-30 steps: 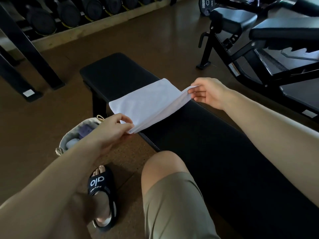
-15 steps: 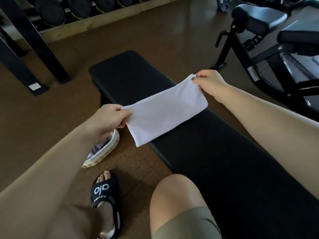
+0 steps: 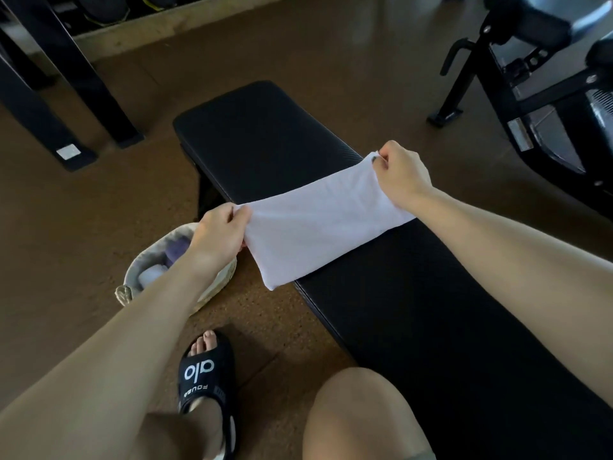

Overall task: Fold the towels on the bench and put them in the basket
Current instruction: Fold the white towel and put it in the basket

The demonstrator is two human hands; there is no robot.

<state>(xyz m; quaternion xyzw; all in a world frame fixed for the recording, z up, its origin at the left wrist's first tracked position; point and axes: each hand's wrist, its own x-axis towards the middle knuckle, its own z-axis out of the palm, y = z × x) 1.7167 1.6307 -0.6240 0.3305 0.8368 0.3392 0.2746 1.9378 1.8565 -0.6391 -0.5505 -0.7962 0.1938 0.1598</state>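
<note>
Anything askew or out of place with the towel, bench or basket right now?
Only one thing: the white towel lies diagonally across the bench, its near corner hanging off the edge above the floor. Both hands, left hand and right hand, pinch its ends. The basket sits upright.

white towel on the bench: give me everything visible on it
The plain white cloth towel is folded into a long flat band lying diagonally across the black padded bench. Its near-left end overhangs the bench edge. The left hand pinches its left end and the right hand pinches the far right corner. No print, stains or other marks show.
</note>
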